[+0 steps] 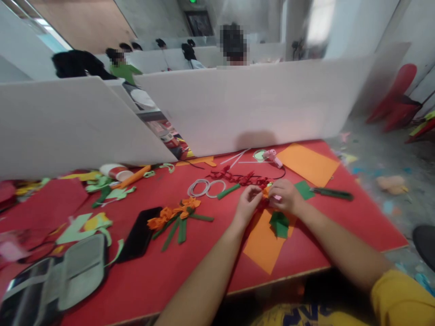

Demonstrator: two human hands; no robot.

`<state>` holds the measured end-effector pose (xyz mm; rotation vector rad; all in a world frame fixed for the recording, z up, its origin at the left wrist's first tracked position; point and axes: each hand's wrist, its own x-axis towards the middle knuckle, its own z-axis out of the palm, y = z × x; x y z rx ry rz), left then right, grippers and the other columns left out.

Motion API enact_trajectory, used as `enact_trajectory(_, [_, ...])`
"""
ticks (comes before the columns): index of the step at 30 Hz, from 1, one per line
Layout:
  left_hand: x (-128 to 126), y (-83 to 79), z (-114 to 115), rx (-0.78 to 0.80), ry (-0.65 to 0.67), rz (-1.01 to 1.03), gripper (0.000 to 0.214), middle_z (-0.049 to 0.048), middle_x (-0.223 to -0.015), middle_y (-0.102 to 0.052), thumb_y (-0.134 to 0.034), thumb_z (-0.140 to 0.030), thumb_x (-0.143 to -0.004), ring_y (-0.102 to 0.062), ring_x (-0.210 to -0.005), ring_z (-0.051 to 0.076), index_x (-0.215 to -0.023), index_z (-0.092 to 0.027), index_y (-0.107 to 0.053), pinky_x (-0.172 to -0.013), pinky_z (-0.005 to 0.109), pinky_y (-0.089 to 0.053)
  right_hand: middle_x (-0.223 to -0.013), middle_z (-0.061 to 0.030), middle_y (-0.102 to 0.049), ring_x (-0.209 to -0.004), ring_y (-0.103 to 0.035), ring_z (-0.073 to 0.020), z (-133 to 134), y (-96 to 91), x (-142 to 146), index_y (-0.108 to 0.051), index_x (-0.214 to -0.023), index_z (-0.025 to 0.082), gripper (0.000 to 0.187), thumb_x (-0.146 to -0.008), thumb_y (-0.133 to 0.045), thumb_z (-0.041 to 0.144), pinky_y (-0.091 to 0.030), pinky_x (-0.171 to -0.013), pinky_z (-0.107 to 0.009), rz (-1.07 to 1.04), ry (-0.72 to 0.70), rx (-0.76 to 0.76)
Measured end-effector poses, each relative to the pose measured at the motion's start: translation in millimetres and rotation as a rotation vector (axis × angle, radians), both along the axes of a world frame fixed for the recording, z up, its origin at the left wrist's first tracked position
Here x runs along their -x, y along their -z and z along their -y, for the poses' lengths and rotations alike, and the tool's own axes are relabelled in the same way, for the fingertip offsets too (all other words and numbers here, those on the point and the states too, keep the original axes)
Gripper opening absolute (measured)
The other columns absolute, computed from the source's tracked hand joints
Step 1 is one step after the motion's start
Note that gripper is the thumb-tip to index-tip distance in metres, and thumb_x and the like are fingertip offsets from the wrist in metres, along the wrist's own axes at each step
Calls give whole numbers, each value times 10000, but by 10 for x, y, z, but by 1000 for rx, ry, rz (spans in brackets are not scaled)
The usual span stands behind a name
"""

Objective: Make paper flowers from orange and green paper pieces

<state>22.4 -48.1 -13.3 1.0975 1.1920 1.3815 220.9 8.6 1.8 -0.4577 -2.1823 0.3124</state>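
Both of my hands meet over the red table, with an orange paper flower (266, 192) between their fingertips. My left hand (249, 203) pinches it from the left. On its right side my right hand (283, 195) has its fingers curled against the flower, and a bit of pink shows below them. Just under the hands lie an orange sheet (263, 251) and a crumpled dark green paper piece (279, 223). A rolled green stem (228, 191) rests left of my left hand. Behind the hands runs a row of red paper pieces (234, 174).
Orange flowers with green stems (175, 215) lie left, near a black phone (141, 234) and an open grey case (83, 267). A pink glue gun (273, 157) stands behind; a green utility knife (332, 194) lies right. White partitions (244, 108) edge the table's back.
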Motion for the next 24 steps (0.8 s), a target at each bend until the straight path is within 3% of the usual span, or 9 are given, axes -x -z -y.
enact_trajectory(10, [31,-4,-50,100,15,86,520,-13,-834,-698,-950,-412,-673,-639,-683,114,-1046,-190,-662,-636,219,-504,-904,-47,-763,-873,-674,-244,9,-48,-22,-692,-867,258,134,-956,-710,160,-515,-836,-415,28,24,-7])
enact_trajectory(15, [83,-42,-50,152,60,108,482,-31,-794,-657,-939,-446,-705,-601,-614,105,-1039,-204,-691,-587,225,-492,-944,-52,-774,-897,-695,-253,16,-69,-27,-717,-879,261,144,-899,-750,122,-550,-861,-422,-32,26,75])
enact_trajectory(21, [62,-43,-15,-12,73,-28,363,14,-872,-698,-891,-470,-791,-648,-759,145,-938,-195,-707,-675,240,-543,-938,-51,-780,-909,-709,-248,31,-84,-16,-723,-901,258,144,-905,-742,115,-584,-870,-416,-90,-10,116])
enact_trajectory(24, [57,-26,-23,-64,67,-66,327,26,-883,-707,-876,-446,-800,-657,-780,157,-919,-193,-707,-698,248,-545,-972,-68,-787,-937,-718,-255,57,-109,-19,-738,-926,255,77,-922,-800,210,-603,-897,-431,-110,-26,151])
